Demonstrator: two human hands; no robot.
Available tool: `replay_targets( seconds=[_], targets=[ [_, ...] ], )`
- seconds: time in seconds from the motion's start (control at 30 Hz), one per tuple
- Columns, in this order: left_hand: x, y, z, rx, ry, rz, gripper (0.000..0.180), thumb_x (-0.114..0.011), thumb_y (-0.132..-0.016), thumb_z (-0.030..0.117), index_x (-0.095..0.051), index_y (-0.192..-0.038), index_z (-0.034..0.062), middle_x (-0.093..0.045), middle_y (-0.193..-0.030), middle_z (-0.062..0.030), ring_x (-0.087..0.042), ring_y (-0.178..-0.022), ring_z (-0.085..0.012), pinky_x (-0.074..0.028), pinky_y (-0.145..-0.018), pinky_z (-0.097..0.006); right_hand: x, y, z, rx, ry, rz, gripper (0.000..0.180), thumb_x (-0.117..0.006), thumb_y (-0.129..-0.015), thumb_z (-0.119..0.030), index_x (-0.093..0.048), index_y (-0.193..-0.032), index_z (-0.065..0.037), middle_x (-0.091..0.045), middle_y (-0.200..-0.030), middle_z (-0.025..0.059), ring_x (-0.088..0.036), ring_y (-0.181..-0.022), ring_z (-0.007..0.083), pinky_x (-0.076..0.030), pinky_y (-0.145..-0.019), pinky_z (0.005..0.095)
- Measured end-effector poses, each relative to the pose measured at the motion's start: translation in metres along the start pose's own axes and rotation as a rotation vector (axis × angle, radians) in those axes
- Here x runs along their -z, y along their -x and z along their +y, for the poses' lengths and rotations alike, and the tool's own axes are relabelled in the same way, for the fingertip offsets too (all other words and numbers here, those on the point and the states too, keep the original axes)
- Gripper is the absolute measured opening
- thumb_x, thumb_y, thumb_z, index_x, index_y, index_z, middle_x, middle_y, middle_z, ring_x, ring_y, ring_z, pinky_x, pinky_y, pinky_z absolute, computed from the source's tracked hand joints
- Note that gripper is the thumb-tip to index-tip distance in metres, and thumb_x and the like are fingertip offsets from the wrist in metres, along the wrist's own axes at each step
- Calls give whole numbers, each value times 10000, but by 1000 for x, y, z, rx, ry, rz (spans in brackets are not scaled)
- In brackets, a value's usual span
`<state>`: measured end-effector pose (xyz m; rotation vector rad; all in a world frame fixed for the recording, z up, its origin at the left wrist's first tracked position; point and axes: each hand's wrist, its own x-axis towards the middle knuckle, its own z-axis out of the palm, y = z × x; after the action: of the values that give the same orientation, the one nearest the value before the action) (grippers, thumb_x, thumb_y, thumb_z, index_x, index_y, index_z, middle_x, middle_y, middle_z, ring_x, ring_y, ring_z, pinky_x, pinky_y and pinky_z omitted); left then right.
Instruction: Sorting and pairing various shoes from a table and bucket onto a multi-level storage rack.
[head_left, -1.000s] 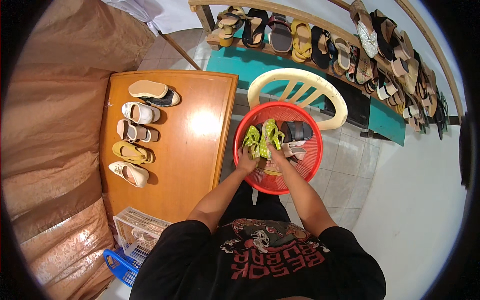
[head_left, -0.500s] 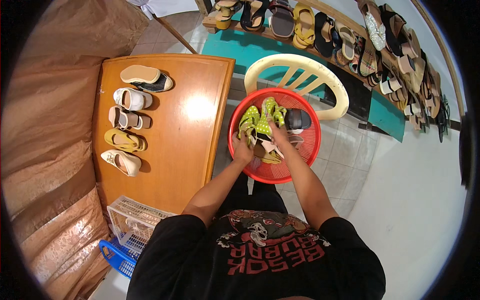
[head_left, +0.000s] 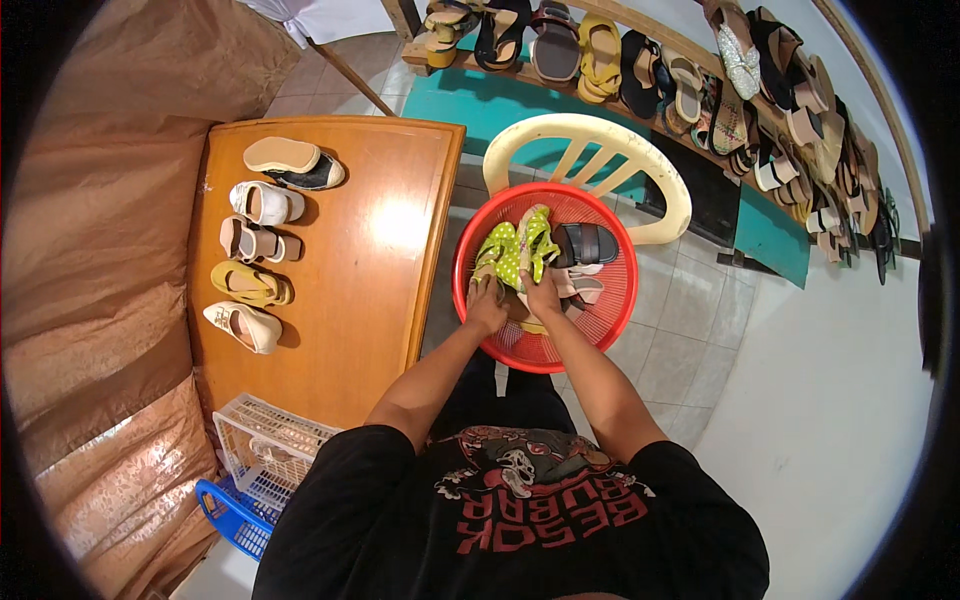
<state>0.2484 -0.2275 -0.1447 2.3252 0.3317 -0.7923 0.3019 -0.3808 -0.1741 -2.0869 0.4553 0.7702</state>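
Over a round red plastic basket [head_left: 628, 275], both my hands grip a pair of lime green sandals with white polka dots. My left hand [head_left: 487, 306] closes on the near end of the left green sandal [head_left: 496, 250]. My right hand [head_left: 542, 297] is wrapped round the near end of the right green sandal [head_left: 538, 240]. The two sandals lie side by side, touching. Beneath and beside them in the basket are a dark slide sandal [head_left: 588, 244], a pale pink and white shoe [head_left: 582, 284] and a yellow one mostly hidden by my hands.
A cream plastic chair [head_left: 672, 190] stands behind the basket. On the wooden table [head_left: 360, 300] at left, several single shoes form a column. A white crate [head_left: 262, 440] and blue basket [head_left: 232, 518] sit near left. Racks of sandals [head_left: 600, 55] run along the far right.
My hands have brought the two green sandals closer together and slightly nearer to me. The right sandal has turned and now overlaps the left one's edge.
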Motion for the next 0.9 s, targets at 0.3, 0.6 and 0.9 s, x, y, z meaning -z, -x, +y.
replay_targets(
  seconds=[0.3, 0.6, 0.9],
  targets=[
    [5, 15, -7, -168, 139, 34, 642, -616, -848, 245, -432, -1436, 64, -410, -1480, -219, -328, -1413, -371, -258, -1179, -433, 29, 33, -16, 263, -71, 181, 975, -713, -858, -315, -85, -1526, 16, -264, -1525, 287, -303, -1410, 381, -280, -1147, 400],
    [10, 74, -7, -64, 458, -140, 559, -529, -885, 102, -411, -1413, -36, -620, -1250, -213, -598, -1172, -263, -460, -1004, -348, 53, 80, 42, 358, 276, -248, 825, -713, -815, -161, -273, -1502, -41, -424, -1431, 284, -446, -1317, 396, -368, -1093, 425],
    [-27, 114, -9, 31, 778, 87, 546, -542, -886, 67, -420, -1406, -44, -585, -1313, -199, -564, -1220, -271, -434, -1040, -354, 108, 34, 126, 293, 149, -482, 453, -622, -878, -97, -506, -1306, -6, -656, -921, 121, -608, -624, 179, -500, -540, 312]
  ],
)
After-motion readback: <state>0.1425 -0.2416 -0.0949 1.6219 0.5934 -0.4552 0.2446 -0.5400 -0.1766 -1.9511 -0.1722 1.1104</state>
